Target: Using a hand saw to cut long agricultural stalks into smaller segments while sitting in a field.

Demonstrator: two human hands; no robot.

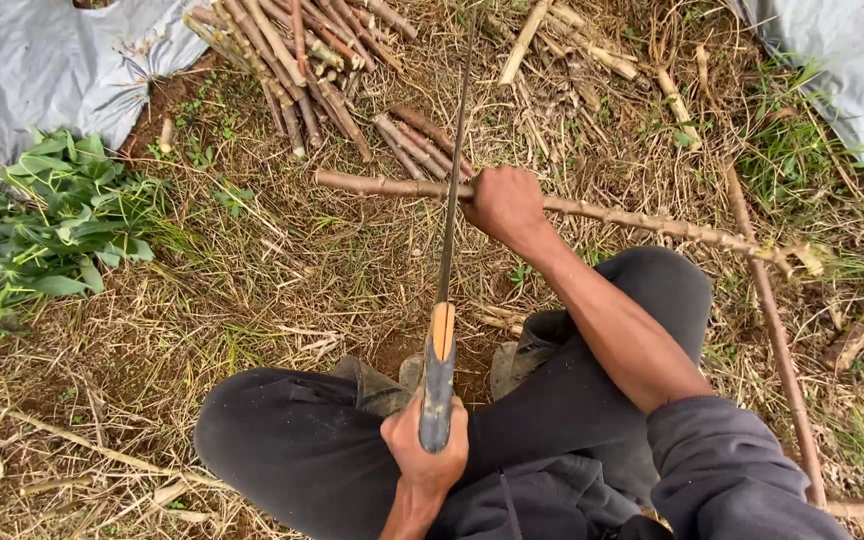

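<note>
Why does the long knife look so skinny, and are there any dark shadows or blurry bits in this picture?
Head view: the knife is seen edge-on, so its blade shows as a thin line. Head view: the light is soft and even, with only faint shadow under the stem held by the right hand. Head view: the left hand, grass and leaves look sharp; the edges bend slightly.

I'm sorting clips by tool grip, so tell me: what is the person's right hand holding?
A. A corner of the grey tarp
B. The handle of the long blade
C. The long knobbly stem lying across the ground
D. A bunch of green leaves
C: the right hand is closed around the long knobbly stem, while the left hand grips the handle of the long blade.
</note>
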